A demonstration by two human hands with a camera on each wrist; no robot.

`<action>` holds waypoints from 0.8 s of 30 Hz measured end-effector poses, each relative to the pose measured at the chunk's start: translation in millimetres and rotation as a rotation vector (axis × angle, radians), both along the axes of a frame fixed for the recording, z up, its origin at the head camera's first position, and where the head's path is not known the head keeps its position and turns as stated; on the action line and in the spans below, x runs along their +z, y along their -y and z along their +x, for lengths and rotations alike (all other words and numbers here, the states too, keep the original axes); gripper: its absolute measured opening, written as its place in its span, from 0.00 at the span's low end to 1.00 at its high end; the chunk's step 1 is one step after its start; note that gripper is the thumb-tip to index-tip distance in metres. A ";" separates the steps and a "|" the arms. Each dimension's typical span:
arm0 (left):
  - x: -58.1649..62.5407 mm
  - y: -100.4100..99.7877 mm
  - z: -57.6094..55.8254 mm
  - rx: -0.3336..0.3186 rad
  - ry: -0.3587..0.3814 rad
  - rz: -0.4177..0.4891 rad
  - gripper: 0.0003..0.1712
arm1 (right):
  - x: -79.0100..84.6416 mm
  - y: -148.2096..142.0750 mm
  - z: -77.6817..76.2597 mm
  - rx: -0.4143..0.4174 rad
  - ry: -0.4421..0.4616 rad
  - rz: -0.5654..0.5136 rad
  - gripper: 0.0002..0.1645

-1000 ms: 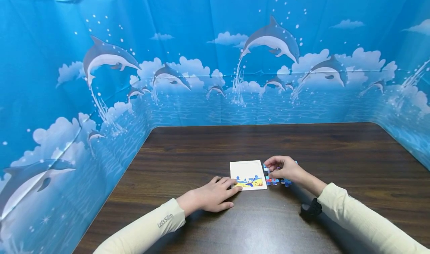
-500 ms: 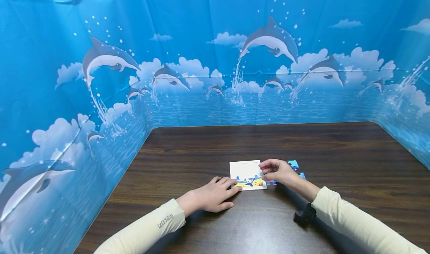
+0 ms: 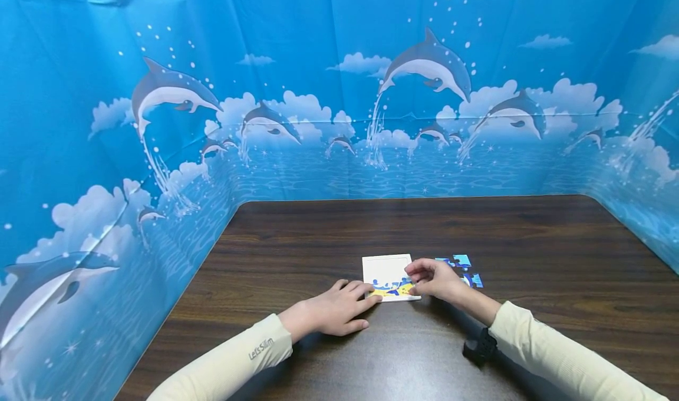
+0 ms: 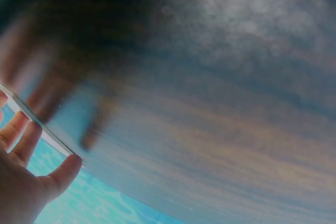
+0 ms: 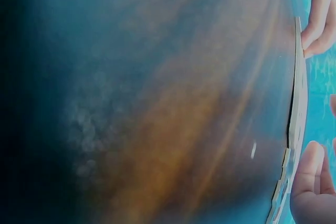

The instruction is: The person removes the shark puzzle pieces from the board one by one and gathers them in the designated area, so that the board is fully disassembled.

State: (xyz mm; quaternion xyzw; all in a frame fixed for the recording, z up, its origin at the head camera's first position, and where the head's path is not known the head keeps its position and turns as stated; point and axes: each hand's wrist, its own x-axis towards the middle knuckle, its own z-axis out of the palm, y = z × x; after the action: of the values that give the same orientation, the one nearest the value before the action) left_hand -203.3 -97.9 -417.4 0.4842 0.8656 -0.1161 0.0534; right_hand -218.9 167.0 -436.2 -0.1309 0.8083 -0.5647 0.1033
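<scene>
Clock read from head-view centre. Noted: creased blue backdrop (image 3: 339, 12), wrapped from 8 o'clock through 12 to 3. Printed on same: large grey-and-white dolphin (image 3: 432, 59) at 1 o'clock, second dolphin (image 3: 175, 85) at 10, smaller dolphin (image 3: 517, 109) at 2, another dolphin (image 3: 55, 277) between 8 and 9, cut off by frame edge. Also white cloud bank (image 3: 95, 218) at 9; rippled pale-blue sea (image 3: 318, 174) just below 12. Toward 6: dark wood-grain tabletop (image 3: 297, 230), far corners rounded, glossy sheen (image 3: 419, 365) at 5. In left wrist view, tabletop blurred, turquoise backdrop at 7; in right wrist view, at 3.
</scene>
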 end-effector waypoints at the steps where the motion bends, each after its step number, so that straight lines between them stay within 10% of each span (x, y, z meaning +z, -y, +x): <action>1: 0.1 0.1 0.0 0.000 0.000 0.000 0.31 | -0.3 0.4 -0.4 0.007 -0.010 0.011 0.26; 24: 0.1 0.5 0.4 0.011 0.007 -0.008 0.31 | 1.2 2.8 -2.5 0.041 -0.066 0.159 0.24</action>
State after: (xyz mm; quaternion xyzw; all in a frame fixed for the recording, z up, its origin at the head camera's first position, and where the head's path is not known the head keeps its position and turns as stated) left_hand -203.0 -98.3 -417.3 0.4796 0.8675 -0.1178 0.0589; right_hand -221.4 164.2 -435.0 -0.1574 0.8508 -0.4917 0.0981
